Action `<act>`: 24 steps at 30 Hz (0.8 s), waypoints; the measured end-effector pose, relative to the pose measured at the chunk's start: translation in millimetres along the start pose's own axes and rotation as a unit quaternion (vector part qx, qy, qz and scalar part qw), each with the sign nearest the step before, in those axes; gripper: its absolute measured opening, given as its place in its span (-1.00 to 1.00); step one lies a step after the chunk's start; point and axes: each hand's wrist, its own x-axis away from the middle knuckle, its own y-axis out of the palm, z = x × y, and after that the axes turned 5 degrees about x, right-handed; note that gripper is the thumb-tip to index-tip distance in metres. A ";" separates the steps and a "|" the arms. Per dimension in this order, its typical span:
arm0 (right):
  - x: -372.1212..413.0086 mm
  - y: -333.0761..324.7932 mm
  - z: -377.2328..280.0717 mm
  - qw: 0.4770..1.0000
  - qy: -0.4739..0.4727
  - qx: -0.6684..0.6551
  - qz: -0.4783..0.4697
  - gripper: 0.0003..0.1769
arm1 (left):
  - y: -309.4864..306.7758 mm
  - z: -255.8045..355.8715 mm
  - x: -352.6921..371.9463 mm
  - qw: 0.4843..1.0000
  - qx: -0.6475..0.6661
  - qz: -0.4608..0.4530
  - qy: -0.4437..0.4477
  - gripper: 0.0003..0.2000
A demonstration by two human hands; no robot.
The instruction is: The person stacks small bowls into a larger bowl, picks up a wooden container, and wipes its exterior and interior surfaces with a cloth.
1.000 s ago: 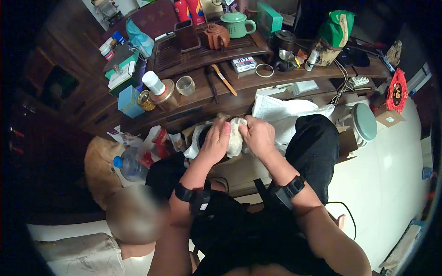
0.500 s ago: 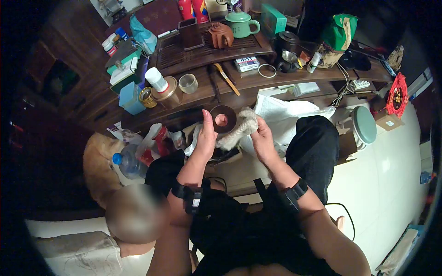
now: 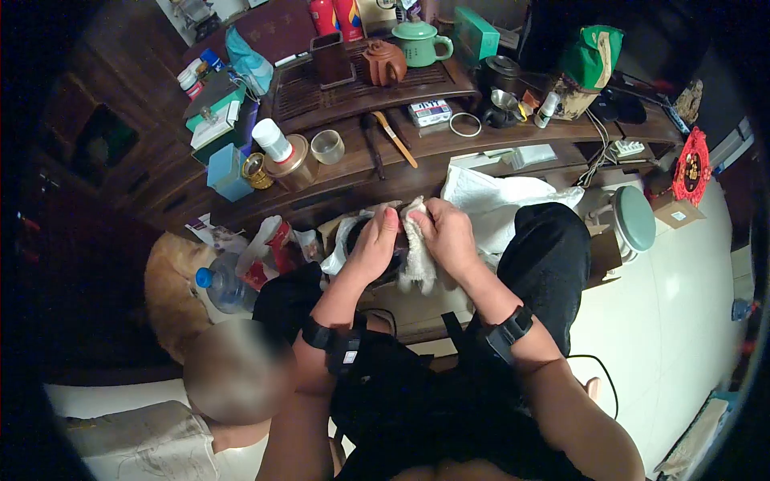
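Observation:
My left hand (image 3: pixel 374 247) is wrapped round a dark round cup, of which only a dark edge shows between the two hands. My right hand (image 3: pixel 449 236) pinches a whitish cloth (image 3: pixel 417 256) that hangs down against the cup's right side. The cup's opening is turned out of sight. Below and behind the hands lies a bin-like container with a white liner, partly hidden by my left hand.
A wooden desk holds a brown teapot (image 3: pixel 384 62), a green lidded mug (image 3: pixel 419 43), a glass cup (image 3: pixel 327 147) and a wooden-handled brush (image 3: pixel 396 140). A water jug (image 3: pixel 227 282) and a dog (image 3: pixel 175 293) are at the left, a green stool (image 3: pixel 634 218) at the right. Another person is at lower left.
My right hand has moved left and up against the cup with the cloth, which now hangs down. The cup has turned from facing me, and its inside no longer shows.

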 end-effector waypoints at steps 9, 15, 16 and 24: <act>1.6 0.0 12.9 0.994 0.096 -0.050 -0.011 -0.68 | 7.9 13.8 5.1 0.990 -0.133 0.009 0.036 -0.65; -8.0 -15.8 10.3 0.999 -0.031 -0.025 -0.011 -0.80 | -1.3 6.8 2.0 0.991 -0.122 -0.061 -0.008 -0.62; -12.0 -20.6 8.9 0.998 -0.051 -0.022 -0.022 -0.80 | -2.2 3.9 2.2 0.991 -0.109 -0.080 -0.017 -0.63; -8.9 -10.1 7.1 0.999 0.027 0.042 -0.020 -0.68 | 14.1 12.6 3.4 0.986 -0.153 0.048 0.044 -0.70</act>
